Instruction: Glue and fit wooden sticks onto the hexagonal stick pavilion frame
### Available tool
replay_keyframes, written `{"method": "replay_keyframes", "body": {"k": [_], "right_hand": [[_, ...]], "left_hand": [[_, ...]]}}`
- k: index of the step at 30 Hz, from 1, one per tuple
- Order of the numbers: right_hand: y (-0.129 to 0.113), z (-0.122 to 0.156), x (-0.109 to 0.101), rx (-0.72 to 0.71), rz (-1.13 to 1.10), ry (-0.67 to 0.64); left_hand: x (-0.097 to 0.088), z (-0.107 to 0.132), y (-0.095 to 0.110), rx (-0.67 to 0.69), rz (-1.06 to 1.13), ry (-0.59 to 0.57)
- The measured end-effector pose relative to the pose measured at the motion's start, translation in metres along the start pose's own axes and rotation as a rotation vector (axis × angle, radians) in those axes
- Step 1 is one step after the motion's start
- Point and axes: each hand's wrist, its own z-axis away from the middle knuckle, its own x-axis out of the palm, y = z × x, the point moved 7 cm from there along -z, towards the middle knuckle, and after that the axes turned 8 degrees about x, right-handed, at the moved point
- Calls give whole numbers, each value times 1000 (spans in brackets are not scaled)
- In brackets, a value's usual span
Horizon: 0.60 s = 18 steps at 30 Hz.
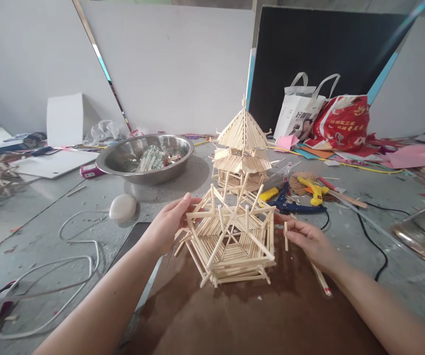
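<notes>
My left hand grips the left side of a hexagonal frame built of wooden sticks, tilted up off a brown board. At the frame's right side my right hand pinches a short wooden stick, held upright. Behind the frame stands a finished pagoda model of sticks with two tiered roofs.
A steel bowl with stick bundles sits at the back left. A yellow glue gun, blue cutters and a black cord lie to the right. A white cable loops at the left. Bags and coloured paper line the back.
</notes>
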Motion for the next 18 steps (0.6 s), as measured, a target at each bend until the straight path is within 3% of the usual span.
{"method": "replay_keyframes", "body": {"k": [10, 18], "right_hand": [[-19, 9, 10, -72, 166, -4], [-22, 20, 3, -11, 82, 92]], "left_hand": [[10, 6, -1, -82, 196, 13], [19, 19, 16, -79, 212, -88]]}}
